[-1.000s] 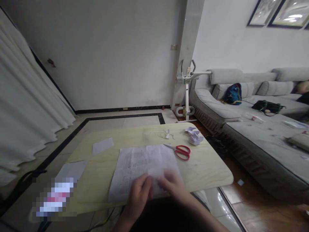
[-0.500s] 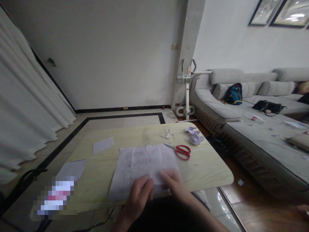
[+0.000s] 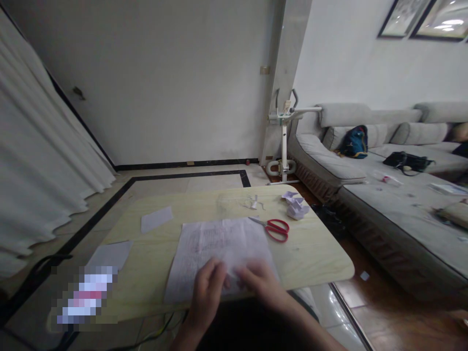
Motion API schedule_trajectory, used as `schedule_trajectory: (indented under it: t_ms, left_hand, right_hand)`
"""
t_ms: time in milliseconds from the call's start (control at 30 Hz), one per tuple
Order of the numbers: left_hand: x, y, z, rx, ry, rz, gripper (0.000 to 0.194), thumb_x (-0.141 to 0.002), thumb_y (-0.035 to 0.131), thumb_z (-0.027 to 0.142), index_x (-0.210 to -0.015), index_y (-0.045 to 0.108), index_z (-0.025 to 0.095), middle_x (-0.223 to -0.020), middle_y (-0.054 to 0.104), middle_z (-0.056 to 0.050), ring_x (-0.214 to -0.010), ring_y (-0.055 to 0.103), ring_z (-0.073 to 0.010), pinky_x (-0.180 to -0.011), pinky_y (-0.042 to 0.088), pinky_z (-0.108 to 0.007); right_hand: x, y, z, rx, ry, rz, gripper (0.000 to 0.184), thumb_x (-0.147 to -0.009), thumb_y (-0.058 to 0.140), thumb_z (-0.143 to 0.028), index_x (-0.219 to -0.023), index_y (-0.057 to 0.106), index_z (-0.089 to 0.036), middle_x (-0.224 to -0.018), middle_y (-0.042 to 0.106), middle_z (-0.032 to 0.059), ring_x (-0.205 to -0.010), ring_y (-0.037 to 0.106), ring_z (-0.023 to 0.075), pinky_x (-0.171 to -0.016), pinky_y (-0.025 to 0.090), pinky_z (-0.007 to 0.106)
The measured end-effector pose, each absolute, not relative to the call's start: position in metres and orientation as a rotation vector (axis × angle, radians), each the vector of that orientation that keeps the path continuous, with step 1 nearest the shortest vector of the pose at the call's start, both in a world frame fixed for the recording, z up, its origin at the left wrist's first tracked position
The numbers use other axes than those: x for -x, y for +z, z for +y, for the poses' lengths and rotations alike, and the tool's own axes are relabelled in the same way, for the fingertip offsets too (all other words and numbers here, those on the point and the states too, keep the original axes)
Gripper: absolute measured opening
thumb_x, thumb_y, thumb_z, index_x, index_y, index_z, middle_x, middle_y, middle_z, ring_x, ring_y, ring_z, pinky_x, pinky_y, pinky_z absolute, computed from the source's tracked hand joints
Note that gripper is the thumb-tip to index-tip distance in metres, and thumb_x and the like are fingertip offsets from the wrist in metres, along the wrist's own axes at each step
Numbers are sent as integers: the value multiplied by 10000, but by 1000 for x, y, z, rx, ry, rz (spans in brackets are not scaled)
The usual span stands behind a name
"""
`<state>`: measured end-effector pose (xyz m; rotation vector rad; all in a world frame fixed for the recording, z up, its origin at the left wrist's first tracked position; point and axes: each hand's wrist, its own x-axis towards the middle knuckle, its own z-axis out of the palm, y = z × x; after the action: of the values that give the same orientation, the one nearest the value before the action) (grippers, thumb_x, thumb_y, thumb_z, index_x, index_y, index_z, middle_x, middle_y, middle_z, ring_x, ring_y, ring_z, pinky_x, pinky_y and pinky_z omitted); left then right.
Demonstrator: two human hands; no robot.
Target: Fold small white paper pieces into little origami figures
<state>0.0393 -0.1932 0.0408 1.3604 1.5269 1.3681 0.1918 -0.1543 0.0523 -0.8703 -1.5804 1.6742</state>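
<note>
Over the near part of a large printed sheet of paper [image 3: 204, 243], both my hands are close together. My left hand [image 3: 210, 285] is closed, thumb against bent fingers, on a small white piece of paper [image 3: 230, 262] that barely stands out from the sheet beneath. My right hand [image 3: 261, 282] is blurred by motion; its fingers look pinched at the right side of the same piece. Beyond the sheet's far right corner lie red-handled scissors [image 3: 277, 230], blades pointing left. Folded white paper shapes [image 3: 297, 208] sit near the table's far right corner.
The pale wooden table [image 3: 314, 263] also bears thin paper scraps [image 3: 254, 202], a paper rectangle [image 3: 156, 219] and another sheet [image 3: 109, 256] at left. A pixelated bright object [image 3: 87, 297] is at the near left. A grey sofa [image 3: 395, 209] stands to the right.
My hands stay over the printed sheet and make small movements. The right hand shifts slightly and stays blurred, and the left hand tilts more upright. The scissors and folded papers have not moved.
</note>
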Motion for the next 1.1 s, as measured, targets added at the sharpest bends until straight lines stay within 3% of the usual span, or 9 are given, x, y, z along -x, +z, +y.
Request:
schedule_trajectory:
  t_ms: [200, 533, 667, 767, 1100]
  left_hand:
    - [-44, 39, -191, -1343, 1251, 1413, 347, -888, 441, 405, -625, 520, 192, -562, 568, 8, -538, 546, -138, -514, 439, -221]
    - [-43, 43, -196, -1392, 1279, 1543, 313, -814, 508, 369, -545, 484, 212, -490, 497, 28, -483, 492, -138, -467, 420, -221]
    - [-43, 33, -201, -1386, 1212, 1535, 208, -759, 577, 377, -658, 592, 195, -631, 602, -15, -602, 582, -178, -599, 503, -270]
    - [-45, 24, -203, -1261, 1188, 1475, 244, -783, 549, 427, -767, 612, 192, -634, 603, -12, -578, 587, -180, -602, 519, -287]
    - [-48, 36, -206, -1409, 1042, 1443, 341, -860, 506, 461, -632, 524, 208, -558, 528, 24, -554, 539, -146, -608, 466, -236]
  right_hand:
    - [-189, 53, -153, 869, 1567, -1517, 509, -856, 527, -573, -576, 574, -150, -531, 490, -16, -494, 419, 96, -497, 363, 211]
    - [-208, 49, -143, 934, 1538, -1686, 459, -843, 565, -545, -601, 531, -157, -562, 455, -32, -558, 416, 104, -516, 326, 211]
    - [-214, 51, -139, 921, 1540, -1681, 400, -830, 595, -512, -640, 525, -167, -594, 431, -38, -584, 413, 110, -542, 340, 219]
    - [-212, 52, -139, 933, 1531, -1666, 409, -822, 589, -515, -619, 500, -171, -584, 405, -42, -567, 392, 108, -520, 320, 222]
    - [-203, 40, -138, 940, 1480, -1456, 408, -804, 604, -537, -653, 521, -167, -572, 389, -52, -525, 364, 96, -473, 302, 212]
